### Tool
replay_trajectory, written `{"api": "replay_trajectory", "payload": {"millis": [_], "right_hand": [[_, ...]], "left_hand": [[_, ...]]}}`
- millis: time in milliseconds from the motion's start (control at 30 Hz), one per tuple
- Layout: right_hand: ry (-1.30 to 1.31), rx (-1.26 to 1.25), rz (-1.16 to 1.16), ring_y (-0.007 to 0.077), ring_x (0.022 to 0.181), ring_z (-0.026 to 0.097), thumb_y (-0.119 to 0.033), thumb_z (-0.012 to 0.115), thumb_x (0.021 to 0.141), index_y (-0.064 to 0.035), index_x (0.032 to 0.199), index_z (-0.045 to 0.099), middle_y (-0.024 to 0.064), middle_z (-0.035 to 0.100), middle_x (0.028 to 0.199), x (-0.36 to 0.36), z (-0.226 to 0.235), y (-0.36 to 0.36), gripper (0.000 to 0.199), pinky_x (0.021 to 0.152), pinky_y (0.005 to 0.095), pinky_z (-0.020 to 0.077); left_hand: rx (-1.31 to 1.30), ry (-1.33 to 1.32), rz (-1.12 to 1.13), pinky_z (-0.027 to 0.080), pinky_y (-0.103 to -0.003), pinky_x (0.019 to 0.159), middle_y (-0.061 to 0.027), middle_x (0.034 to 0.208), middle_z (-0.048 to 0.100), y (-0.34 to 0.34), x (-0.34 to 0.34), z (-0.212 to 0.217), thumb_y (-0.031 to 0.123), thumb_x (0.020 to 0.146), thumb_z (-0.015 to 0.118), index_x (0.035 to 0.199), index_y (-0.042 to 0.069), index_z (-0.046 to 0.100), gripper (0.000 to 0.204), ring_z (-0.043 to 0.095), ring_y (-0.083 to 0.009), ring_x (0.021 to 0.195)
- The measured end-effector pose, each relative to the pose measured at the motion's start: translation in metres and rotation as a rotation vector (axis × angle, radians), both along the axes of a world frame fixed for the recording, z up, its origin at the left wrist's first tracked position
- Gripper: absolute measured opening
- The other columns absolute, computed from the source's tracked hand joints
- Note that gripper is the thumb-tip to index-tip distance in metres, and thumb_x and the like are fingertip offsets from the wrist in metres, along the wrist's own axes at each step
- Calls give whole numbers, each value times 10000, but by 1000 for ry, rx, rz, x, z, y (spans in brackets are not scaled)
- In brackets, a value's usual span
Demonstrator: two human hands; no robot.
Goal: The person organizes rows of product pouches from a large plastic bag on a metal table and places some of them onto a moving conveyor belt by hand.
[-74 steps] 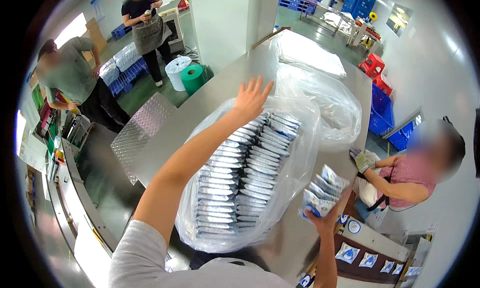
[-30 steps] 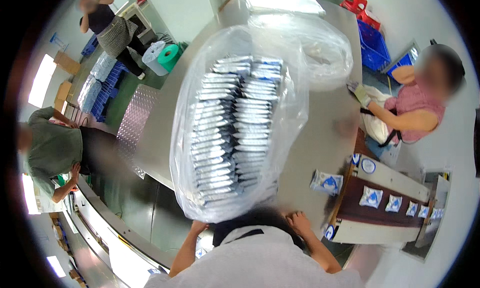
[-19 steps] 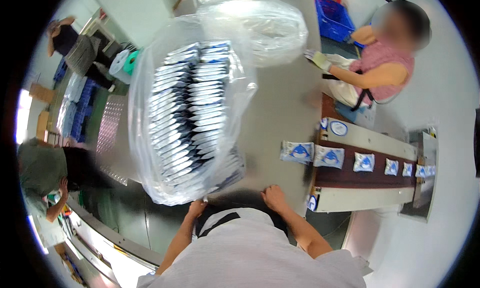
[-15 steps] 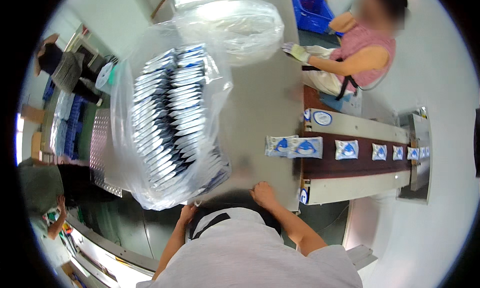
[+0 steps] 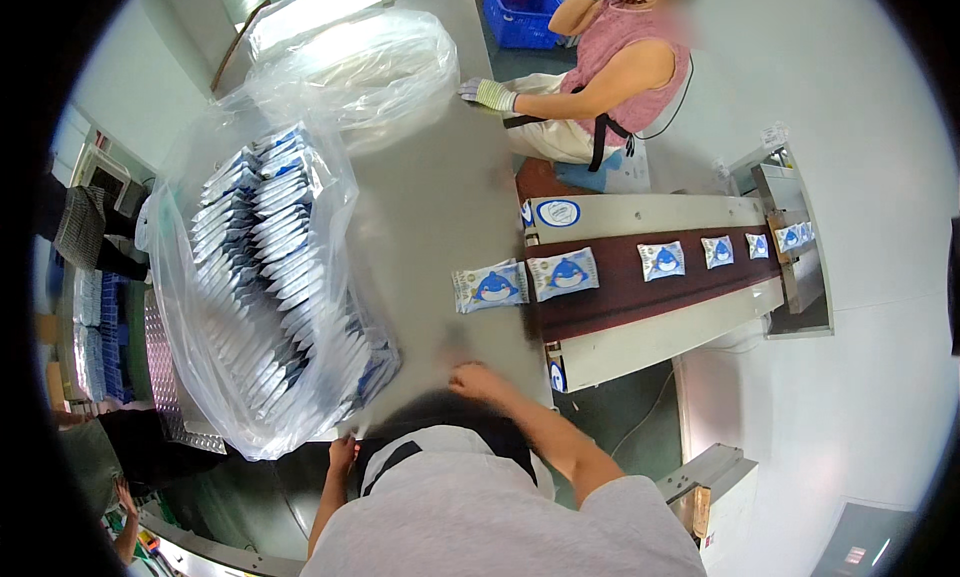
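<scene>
Right hand [image 5: 477,382] lost its load, now clenched, seemingly empty, left of the conveyor [image 5: 618,289]; left hand [image 5: 343,453], can't tell. Lead packet [image 5: 491,288] is off the conveyor's left end, next packet [image 5: 563,274] right against it, so I'd guess they're bunching. Stuffed bag [image 5: 340,192] sits further left.

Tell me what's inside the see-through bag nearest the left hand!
The clear bag shows two rows of silvery-blue packets on top. What lies right underneath them is covered, so I can't tell.
</scene>
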State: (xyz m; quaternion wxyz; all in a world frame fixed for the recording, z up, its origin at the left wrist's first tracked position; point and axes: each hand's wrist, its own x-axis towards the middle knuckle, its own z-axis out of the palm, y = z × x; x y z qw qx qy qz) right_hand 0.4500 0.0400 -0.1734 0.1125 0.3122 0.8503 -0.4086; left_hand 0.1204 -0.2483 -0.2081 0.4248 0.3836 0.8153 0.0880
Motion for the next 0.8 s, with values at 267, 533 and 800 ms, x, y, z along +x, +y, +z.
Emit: {"api": "replay_trajectory", "payload": {"millis": [267, 533, 800], "right_hand": [[56, 513, -474, 351, 1068, 525, -89, 475, 843, -71, 1090, 595, 182, 591, 1089, 136, 142, 211, 275, 902, 430, 429], [-552, 392, 68, 288, 1089, 517, -364, 775, 617, -139, 1020, 619, 65, 575, 1055, 185, 140, 293, 487, 884, 528, 411], [11, -28, 319, 345, 1131, 457, -466, 781, 617, -7, 1218, 493, 175, 512, 1174, 31, 92, 280, 809, 957, 400, 383]], "left_hand": [[12, 2, 138, 491, -379, 766, -187, 890, 670, 6, 33, 40, 286, 878, 544, 995, -4, 650, 330, 654, -287, 855], [3, -65, 337, 497, -391, 762, -176, 906, 670, -28, 33, 16, 285, 867, 557, 1000, 29, 650, 304, 651, -308, 872], [-27, 23, 308, 497, -418, 746, -195, 880, 658, 0, 59, 57, 291, 869, 539, 982, 25, 637, 306, 641, -344, 852]]}}
